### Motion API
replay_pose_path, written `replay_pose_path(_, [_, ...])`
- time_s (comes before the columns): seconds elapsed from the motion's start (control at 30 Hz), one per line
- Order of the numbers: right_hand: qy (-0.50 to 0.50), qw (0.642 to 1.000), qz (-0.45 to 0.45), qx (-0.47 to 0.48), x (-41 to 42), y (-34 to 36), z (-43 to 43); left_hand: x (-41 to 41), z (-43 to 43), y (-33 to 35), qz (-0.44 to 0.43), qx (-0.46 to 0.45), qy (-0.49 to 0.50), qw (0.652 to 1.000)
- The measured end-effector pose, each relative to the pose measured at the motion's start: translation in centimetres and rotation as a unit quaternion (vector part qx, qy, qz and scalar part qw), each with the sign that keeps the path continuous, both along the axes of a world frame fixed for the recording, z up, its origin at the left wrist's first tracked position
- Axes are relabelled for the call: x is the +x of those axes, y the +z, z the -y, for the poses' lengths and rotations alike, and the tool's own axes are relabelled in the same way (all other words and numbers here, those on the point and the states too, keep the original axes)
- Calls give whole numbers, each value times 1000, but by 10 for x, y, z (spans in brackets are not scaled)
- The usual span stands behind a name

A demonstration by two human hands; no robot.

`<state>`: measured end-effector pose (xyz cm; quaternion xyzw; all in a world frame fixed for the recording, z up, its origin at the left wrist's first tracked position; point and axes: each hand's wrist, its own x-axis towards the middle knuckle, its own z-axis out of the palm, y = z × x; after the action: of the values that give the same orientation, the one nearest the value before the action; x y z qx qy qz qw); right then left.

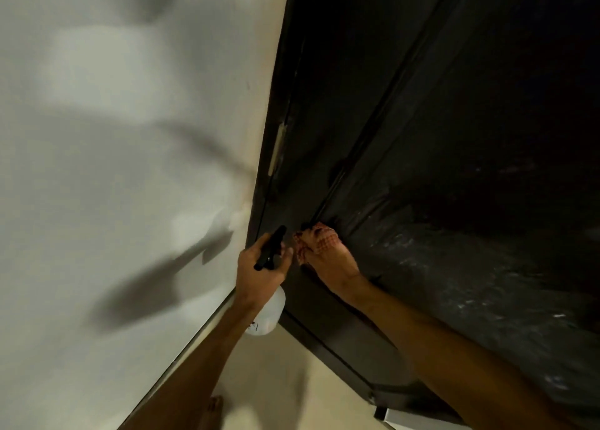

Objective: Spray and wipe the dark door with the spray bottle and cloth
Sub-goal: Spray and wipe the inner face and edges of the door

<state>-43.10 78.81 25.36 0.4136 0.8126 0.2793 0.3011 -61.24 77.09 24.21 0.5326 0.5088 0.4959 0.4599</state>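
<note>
Door: dark door [454, 105] fills the right half of the view, seen steeply from below; a long groove runs down its face, and pale streaks [461, 267] show on the panel at lower right.
Left hand: left hand [259, 269] is raised beside the door's left edge, its grip clamped around the neck of the spray bottle [268, 316], one finger stretched forward beside the trigger.
Spray bottle: pale, see-through body hangs below the fist; black spray head [272, 244] rises above it, nozzle pointing at the door near the cloth.
Right hand: right hand [329, 262] reaches up from the lower right, forearm lying across the lower door, its grip bunched on the cloth and holding it against the door.
Cloth: red checked cloth [316, 238] is crumpled over the fingertips, touching the door at the foot of the groove, just beside the nozzle.
Wall: off-white wall [113, 137] takes the left half and carries blurred shadows [152, 287] of arm and bottle.
Frame: pale strip [278, 147] sits on the door's left edge, higher up.
Floor: cream floor [292, 381] shows at the bottom, with a bare foot [216, 408] partly in view.
</note>
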Motion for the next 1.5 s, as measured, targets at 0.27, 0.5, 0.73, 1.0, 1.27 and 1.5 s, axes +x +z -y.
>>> replay_pose_path(0.27, [3, 961, -189, 201, 16, 121, -1, 12, 8, 40, 16, 78, -16, 997])
replay_pose_path(0.5, [2, 950, -162, 265, 20, 137, -7, 20, 3, 49, 29, 81, -23, 996])
replay_pose_path(0.73, [-28, 969, -185, 161, 8, 36, -4, 18, -5, 17, 20, 16, -42, 999])
replay_pose_path(1.0, [-83, 993, -78, 12, -4, -48, 1, 8, -17, -33, -19, -56, -45, 997])
replay_pose_path(1.27, [-34, 962, -186, 197, 48, -4, 29, 23, -11, -4, -40, -22, -89, 995])
replay_pose_path(1.5, [-48, 920, -321, 220, 83, 70, 71, 57, 28, 55, -9, 72, -106, 992])
